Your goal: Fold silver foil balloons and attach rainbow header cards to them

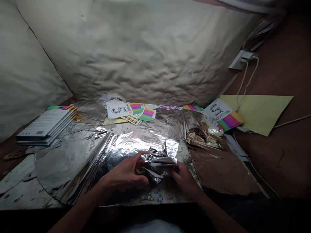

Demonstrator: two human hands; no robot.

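A: In the head view, where is the crumpled piece of shiny silver foil (161,163)?
B: It is above the near middle part of the table covered with silver sheets (145,137), between the two bare hands of the person.

A: And how is the grip?
B: The right hand (183,178) is closed on the right edge of the foil — thumb and fingers pinch it there. The left hand (123,173) is opened, with thumb and forefinger well apart; the forefinger reaches the left edge of the foil. What its lower fingers do, I cannot tell, because the place is dark.

A: What lies around them?
B: Behind the hands there is a loose pile of white paper cards with rainbow stripes (119,110); one shows a big figure 5. At the far left is a stack of white printed cardboard sleeves (45,126), leaning over each other.

A: And on the right side?
B: There is another white card with figure 5 and rainbow stripes (220,111), tilted, overlapping a pale yellow paper sheet (264,111). Above it, a white plastic socket box (240,60) has white cables (245,87) hanging down.
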